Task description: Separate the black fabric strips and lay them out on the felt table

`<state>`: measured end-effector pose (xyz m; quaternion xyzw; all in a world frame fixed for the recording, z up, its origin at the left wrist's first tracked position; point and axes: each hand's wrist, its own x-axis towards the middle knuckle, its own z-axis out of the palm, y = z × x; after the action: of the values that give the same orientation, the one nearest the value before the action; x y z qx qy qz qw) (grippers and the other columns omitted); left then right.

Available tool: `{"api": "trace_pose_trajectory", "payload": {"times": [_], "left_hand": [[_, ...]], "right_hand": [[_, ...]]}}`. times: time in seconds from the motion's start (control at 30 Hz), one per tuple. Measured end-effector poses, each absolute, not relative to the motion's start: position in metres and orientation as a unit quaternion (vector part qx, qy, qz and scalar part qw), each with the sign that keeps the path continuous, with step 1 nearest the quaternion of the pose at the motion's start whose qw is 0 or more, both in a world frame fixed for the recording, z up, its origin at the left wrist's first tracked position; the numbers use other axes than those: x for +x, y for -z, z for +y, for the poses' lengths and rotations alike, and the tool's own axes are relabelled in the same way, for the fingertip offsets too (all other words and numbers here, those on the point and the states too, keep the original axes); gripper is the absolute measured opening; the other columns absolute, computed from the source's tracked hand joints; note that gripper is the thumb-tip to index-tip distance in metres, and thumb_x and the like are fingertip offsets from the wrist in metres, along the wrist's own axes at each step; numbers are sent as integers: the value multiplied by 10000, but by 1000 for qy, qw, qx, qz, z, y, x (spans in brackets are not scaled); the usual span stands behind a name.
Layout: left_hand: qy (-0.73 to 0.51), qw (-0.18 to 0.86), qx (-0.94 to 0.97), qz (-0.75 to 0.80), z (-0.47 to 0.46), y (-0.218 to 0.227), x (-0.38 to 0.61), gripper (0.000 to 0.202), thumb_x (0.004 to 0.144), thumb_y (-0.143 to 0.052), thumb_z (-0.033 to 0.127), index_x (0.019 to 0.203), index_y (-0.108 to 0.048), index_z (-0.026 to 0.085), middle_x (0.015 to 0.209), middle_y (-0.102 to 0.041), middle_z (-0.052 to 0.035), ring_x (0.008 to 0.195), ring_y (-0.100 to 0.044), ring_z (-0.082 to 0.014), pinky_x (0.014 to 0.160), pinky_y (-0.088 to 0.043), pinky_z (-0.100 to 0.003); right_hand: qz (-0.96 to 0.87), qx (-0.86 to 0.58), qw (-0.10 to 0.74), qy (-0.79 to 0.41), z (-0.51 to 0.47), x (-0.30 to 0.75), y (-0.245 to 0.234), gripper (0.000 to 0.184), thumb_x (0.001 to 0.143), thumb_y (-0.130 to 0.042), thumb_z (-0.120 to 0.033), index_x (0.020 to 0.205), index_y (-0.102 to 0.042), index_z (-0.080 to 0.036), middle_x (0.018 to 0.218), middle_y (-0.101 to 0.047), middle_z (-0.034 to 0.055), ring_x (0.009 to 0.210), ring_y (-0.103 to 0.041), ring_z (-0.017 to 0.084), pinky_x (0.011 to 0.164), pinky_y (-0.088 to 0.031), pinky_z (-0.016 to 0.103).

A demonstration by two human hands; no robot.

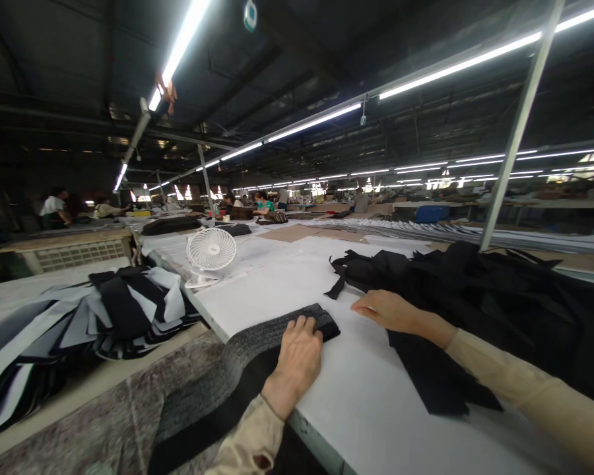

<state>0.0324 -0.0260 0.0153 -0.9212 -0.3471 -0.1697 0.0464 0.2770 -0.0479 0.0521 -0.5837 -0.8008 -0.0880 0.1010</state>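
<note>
My left hand (pixel 299 359) rests on a thick stack of dark grey and black fabric strips (pixel 247 343), its fingers curled over the upper end. The stack lies partly on the white table and bends down over the near edge. Just to the right, my right hand (pixel 389 311) is above the white tabletop with its fingers stretched out to the left; nothing shows in it. Under and behind that arm spreads a large heap of black fabric pieces (pixel 534 303). One black piece (pixel 430 376) extends from the heap toward me.
A small white fan (pixel 211 251) stands on the white table (pixel 287 270) near its left edge. Lower left, black, grey and white fabric pieces (pixel 123 307) lie fanned out. A metal post (pixel 519 125) rises at the right. Several people work farther back.
</note>
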Motion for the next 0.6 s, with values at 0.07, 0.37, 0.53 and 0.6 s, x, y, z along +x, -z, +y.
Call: {"api": "trace_pose_trajectory", "payload": {"times": [0.07, 0.37, 0.53, 0.6], "left_hand": [[184, 12, -908, -375, -26, -15, 36, 258, 853, -377, 96, 854, -632, 140, 955, -609, -117, 961, -545, -251, 828, -436, -370], [255, -60, -871, -416, -25, -4, 42, 197, 819, -428, 94, 857, -608, 162, 930, -627, -96, 932, -581, -237, 817, -440, -343], [361, -114, -817, -434, -4, -7, 40, 139, 796, -491, 98, 737, -594, 172, 723, -624, -21, 707, -598, -163, 680, -448, -267], [435, -143, -769, -447, 12, -20, 18, 183, 841, -458, 123, 713, -582, 161, 602, -571, 17, 591, -564, -127, 597, -442, -239]], "right_hand": [[-814, -562, 128, 69, -57, 261, -42, 324, 920, -391, -256, 1004, -701, -212, 966, -698, 61, 905, -622, 216, 825, -476, 340], [-858, -431, 247, 133, -65, 211, -16, 315, 951, -366, -198, 925, -679, -169, 942, -662, 73, 901, -557, 196, 850, -449, 388], [-857, -465, 204, 94, -65, 210, -8, 313, 953, -387, -259, 1110, -638, -156, 1118, -636, 83, 1021, -561, 206, 944, -428, 381], [-853, -481, 191, 69, -67, 212, -6, 350, 962, -360, -278, 1162, -617, -150, 1179, -612, 86, 1074, -548, 206, 966, -427, 367]]}}
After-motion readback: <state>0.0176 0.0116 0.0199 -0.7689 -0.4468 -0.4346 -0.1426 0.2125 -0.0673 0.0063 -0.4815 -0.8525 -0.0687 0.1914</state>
